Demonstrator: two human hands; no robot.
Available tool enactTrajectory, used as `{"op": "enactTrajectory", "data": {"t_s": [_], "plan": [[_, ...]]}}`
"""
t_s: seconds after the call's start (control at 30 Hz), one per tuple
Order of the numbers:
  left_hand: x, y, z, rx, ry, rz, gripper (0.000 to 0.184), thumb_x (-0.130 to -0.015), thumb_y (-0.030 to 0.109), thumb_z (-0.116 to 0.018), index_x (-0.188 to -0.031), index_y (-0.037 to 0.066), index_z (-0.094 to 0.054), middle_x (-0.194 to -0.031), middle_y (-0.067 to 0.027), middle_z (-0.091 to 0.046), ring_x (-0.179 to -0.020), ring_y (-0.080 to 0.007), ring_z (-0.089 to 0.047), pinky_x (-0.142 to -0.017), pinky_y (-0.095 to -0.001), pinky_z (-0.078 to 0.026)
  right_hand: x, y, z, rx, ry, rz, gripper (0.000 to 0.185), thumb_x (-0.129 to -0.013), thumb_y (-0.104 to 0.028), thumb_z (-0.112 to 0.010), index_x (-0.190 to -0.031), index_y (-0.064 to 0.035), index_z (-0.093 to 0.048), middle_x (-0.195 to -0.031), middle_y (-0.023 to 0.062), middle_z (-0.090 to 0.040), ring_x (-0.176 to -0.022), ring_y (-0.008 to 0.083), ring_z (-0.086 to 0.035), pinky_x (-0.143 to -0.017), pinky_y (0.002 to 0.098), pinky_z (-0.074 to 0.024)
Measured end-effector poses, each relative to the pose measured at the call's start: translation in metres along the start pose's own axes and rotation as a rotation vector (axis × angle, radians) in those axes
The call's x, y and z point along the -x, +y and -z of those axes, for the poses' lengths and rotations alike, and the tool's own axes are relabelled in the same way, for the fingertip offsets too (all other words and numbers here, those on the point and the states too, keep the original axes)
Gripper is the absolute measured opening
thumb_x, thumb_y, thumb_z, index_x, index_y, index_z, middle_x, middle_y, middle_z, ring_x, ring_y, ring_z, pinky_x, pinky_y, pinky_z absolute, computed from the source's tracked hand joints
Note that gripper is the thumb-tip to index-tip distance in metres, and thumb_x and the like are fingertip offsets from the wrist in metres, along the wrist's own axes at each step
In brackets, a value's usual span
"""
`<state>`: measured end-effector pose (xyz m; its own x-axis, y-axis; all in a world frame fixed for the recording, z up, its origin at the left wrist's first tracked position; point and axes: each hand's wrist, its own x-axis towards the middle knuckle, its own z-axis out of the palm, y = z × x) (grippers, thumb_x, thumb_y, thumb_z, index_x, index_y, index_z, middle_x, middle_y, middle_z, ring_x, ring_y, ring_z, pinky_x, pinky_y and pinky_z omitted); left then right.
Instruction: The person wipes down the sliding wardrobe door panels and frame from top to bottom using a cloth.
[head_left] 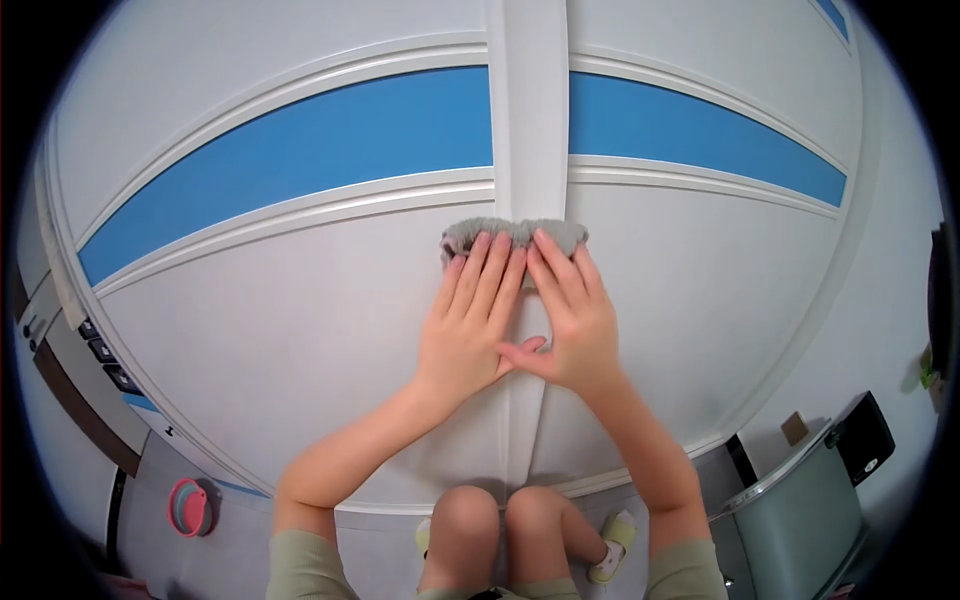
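Note:
A grey fluffy cloth (515, 232) is pressed against the white sliding doors (340, 330), where they meet below the blue stripe. My left hand (468, 320) lies over the cloth's left part, its fingers stretched upward and its fingertips on the fabric. On the cloth's right part rests my right hand (575, 320), also with fingers extended. The two thumbs cross or touch below the cloth. The cloth's lower edge is partly hidden behind my fingers.
A pink and grey basin (190, 507) sits on the floor at the lower left. At the lower right are a grey-green chair (795, 530) and a black object (865, 437). My knees are close to the doors at the bottom.

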<state>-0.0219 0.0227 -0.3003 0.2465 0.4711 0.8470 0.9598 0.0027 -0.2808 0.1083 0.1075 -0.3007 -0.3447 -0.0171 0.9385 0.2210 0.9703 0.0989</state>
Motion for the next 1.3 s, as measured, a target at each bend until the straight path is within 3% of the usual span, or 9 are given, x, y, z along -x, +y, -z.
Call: {"op": "enactTrajectory", "data": {"t_s": [0.1,0.37,0.5,0.8,0.93,1.0,1.17,1.23,1.3], "plan": [[-0.035,-0.008,0.013,-0.032,0.064,0.011,0.07,-0.079,0.039,-0.053,-0.134,0.0,-0.036,-0.14,-0.0183,-0.033,-0.132,-0.0314,-0.029,-0.107,-0.0434,-0.024,-0.036,0.008,0.01,0.061,0.024,0.041,0.073,-0.068,-0.041,-0.068,-0.124,0.0016,-0.048,-0.136,0.0106,-0.041,-0.12,0.0385,-0.039,-0.095,0.0418,-0.0397],[-0.15,-0.058,0.028,-0.179,0.49,-0.115,0.066,-0.077,0.027,-0.053,-0.135,0.001,-0.035,-0.141,-0.0176,-0.032,-0.131,-0.0333,-0.029,-0.108,-0.0444,-0.021,-0.162,0.04,0.02,0.18,0.353,0.239,0.068,-0.07,-0.04,-0.066,-0.121,0.001,-0.05,-0.132,0.0125,-0.043,-0.121,0.0377,-0.039,-0.097,0.0397,-0.0381],[-0.126,-0.044,0.024,-0.118,0.401,-0.067,0.066,-0.076,0.028,-0.053,-0.134,0.001,-0.036,-0.14,-0.0178,-0.033,-0.131,-0.0321,-0.03,-0.107,-0.0437,-0.024,-0.135,0.033,0.021,0.171,0.253,0.204,0.071,-0.068,-0.04,-0.068,-0.122,0.0014,-0.048,-0.133,0.0134,-0.042,-0.12,0.0381,-0.037,-0.099,0.0409,-0.0358],[0.054,0.014,-0.037,0.01,-0.019,0.042,0.068,-0.074,0.027,-0.052,-0.135,0.002,-0.035,-0.142,-0.016,-0.031,-0.132,-0.0298,-0.029,-0.107,-0.0431,-0.024,0.055,-0.017,-0.018,0.05,-0.109,-0.087,0.078,-0.065,-0.042,-0.07,-0.125,0.0006,-0.045,-0.137,0.0113,-0.037,-0.121,0.0371,-0.034,-0.097,0.0427,-0.0364],[0.04,0.009,-0.026,0.061,-0.038,0.029,0.067,-0.074,0.024,-0.052,-0.134,0.0,-0.036,-0.141,-0.0191,-0.032,-0.132,-0.0328,-0.028,-0.106,-0.0474,-0.024,0.041,-0.012,-0.006,0.069,-0.119,-0.044,0.076,-0.066,-0.04,-0.069,-0.125,0.0007,-0.045,-0.137,0.0102,-0.037,-0.119,0.0366,-0.036,-0.096,0.0426,-0.0378],[0.003,0.001,-0.015,-0.022,0.073,0.026,0.066,-0.075,0.024,-0.052,-0.135,0.001,-0.035,-0.141,-0.0165,-0.032,-0.133,-0.0303,-0.027,-0.108,-0.0432,-0.022,0.001,-0.005,0.007,0.117,-0.059,0.017,0.07,-0.068,-0.037,-0.068,-0.123,0.0007,-0.047,-0.134,0.0102,-0.039,-0.117,0.0363,-0.037,-0.095,0.0416,-0.0389],[-0.031,-0.004,-0.005,0.002,0.25,-0.008,0.069,-0.071,0.023,-0.055,-0.134,0.001,-0.036,-0.14,-0.0176,-0.033,-0.132,-0.0308,-0.028,-0.107,-0.0435,-0.023,-0.035,0.009,0.013,0.128,0.095,0.115,0.052,-0.071,-0.028,-0.065,-0.114,-0.0027,-0.054,-0.124,0.0083,-0.046,-0.11,0.0338,-0.042,-0.09,0.0381,-0.043],[-0.018,-0.003,-0.01,0.002,0.17,-0.009,0.074,-0.069,0.027,-0.057,-0.135,0.001,-0.034,-0.141,-0.0183,-0.031,-0.133,-0.0316,-0.027,-0.107,-0.0449,-0.023,-0.023,0.014,0.009,0.136,0.095,0.109,0.046,-0.071,-0.024,-0.064,-0.111,-0.0044,-0.056,-0.12,0.0069,-0.048,-0.107,0.0322,-0.043,-0.087,0.0366,-0.0444],[0.007,0.006,-0.014,0.036,0.042,0.011,0.078,-0.069,0.03,-0.058,-0.137,0.001,-0.031,-0.142,-0.0201,-0.028,-0.133,-0.034,-0.025,-0.107,-0.0472,-0.022,0.001,0.013,0.001,0.136,0.076,0.113,0.039,-0.072,-0.012,-0.06,-0.111,-0.0065,-0.057,-0.118,0.0054,-0.049,-0.103,0.0297,-0.044,-0.085,0.0358,-0.0449]]}}
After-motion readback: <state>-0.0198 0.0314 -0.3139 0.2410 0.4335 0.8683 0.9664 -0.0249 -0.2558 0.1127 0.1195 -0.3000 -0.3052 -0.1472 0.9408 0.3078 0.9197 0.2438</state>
